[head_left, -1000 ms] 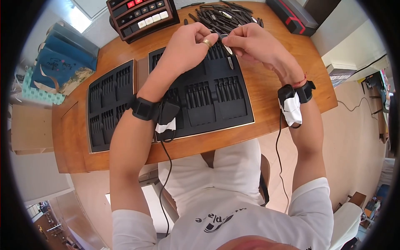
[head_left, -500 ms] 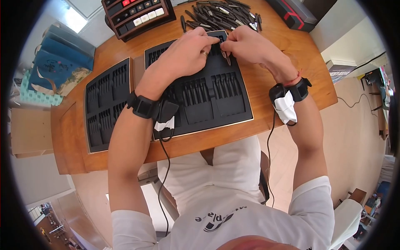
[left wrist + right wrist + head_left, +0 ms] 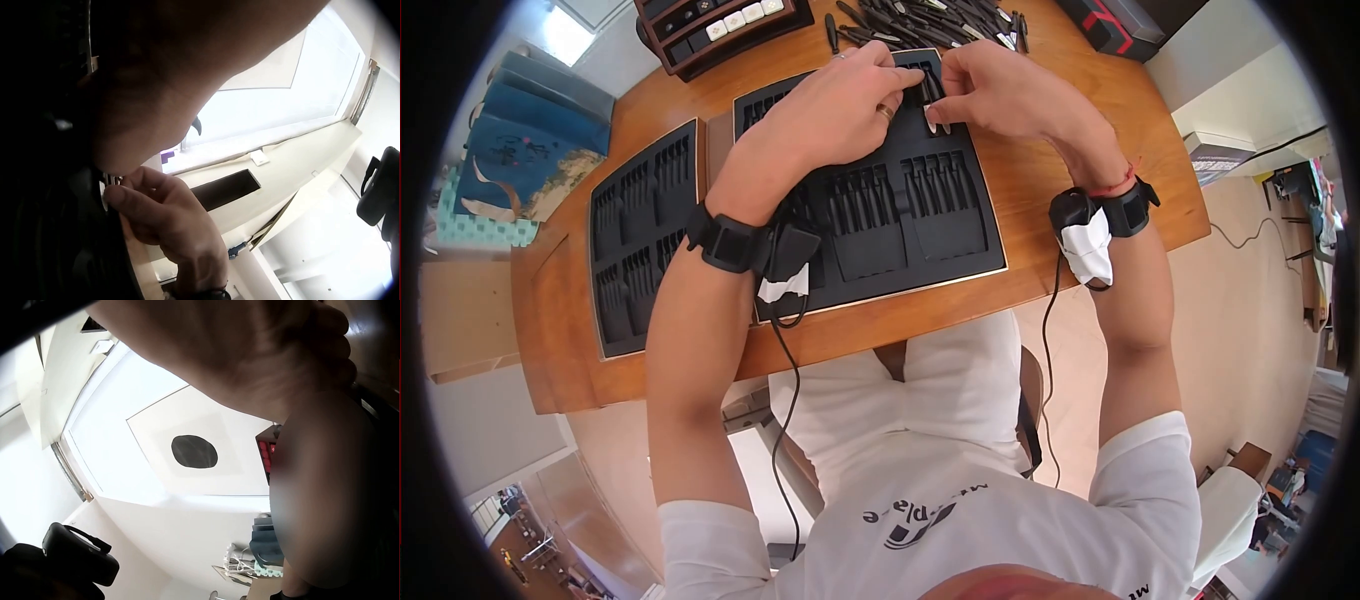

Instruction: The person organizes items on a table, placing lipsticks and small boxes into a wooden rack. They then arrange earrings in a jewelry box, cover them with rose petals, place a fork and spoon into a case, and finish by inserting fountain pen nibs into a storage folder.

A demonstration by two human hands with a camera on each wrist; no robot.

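Note:
A black slotted tray (image 3: 940, 240) holds rows of slim black pen-like pieces (image 3: 862, 195). My right hand (image 3: 1010, 95) is at the tray's far right corner, its thumb and fingers pinching one slim pen-like piece (image 3: 931, 118) with a pale, shiny end. Beside it my left hand (image 3: 835, 115), with a ring on one finger, lies over the far part of the tray. Its index finger reaches out to the same slot row near the piece. In the left wrist view the right hand (image 3: 181, 228) shows its thumb and fingertips together; the left palm hides much of the tray there.
More dark pen-like pieces are heaped (image 3: 940, 22) behind the tray. A second slotted tray (image 3: 635, 290) adjoins on the left. At the back stand a wooden rack (image 3: 720, 35) and a dark box with red trim (image 3: 1112, 22); a blue bag (image 3: 530, 150) is at the left.
Both hands have come down and closer over the tray's far right corner. The pen-like piece, earlier held up between both hands, is now low at the slots in the right hand's pinch.

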